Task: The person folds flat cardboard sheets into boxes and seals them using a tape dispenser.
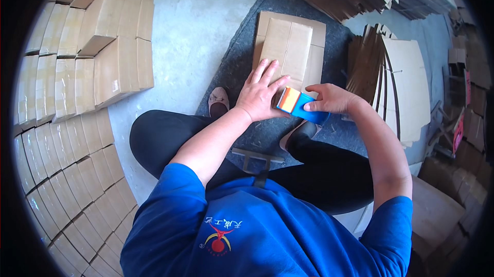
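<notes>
Tape dispenser (297, 104) at cardboard box (282, 42)
The left hand (261, 94) is laid on the box, fingers spread; at the box's near end, the dispenser is gripped by the right hand (330, 99), thumb on top.

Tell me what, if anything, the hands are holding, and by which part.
The right hand holds the tape dispenser by its blue part, thumb on top. The left hand rests spread on the cardboard box, not visibly gripping it.
</notes>
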A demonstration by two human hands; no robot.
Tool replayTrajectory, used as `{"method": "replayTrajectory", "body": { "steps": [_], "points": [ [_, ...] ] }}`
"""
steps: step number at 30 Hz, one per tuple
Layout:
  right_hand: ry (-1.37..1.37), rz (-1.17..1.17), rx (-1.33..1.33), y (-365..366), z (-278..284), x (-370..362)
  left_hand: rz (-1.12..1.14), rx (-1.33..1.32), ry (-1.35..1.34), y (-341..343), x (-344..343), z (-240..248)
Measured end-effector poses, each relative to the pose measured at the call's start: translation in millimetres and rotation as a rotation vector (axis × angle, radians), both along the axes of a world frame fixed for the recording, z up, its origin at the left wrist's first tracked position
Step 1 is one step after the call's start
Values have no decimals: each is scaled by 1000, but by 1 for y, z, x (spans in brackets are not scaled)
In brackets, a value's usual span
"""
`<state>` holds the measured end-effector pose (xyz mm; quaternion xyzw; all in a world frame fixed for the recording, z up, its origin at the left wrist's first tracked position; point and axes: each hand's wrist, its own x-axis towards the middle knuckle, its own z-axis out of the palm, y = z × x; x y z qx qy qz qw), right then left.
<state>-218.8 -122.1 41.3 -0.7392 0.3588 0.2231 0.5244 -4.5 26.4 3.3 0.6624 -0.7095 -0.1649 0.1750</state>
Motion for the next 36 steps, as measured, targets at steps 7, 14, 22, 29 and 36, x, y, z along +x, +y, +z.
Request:
{"method": "replayTrajectory", "body": {
  "steps": [7,14,22,29,36],
  "points": [
    [9,-44,-246,14,87,-12,13,81,-93,3,-3,0],
    [95,-158,-377,5,104,-82,22,116,-110,2,-7,4],
    [289,43,-528,16,37,-40,17,105,-78,3,-7,5],
    [256,-28,-598,63,33,10,15,112,-137,4,-5,3],
    [239,7,-624,94,-29,24,14,114,-92,2,-10,6]
  ]
}}
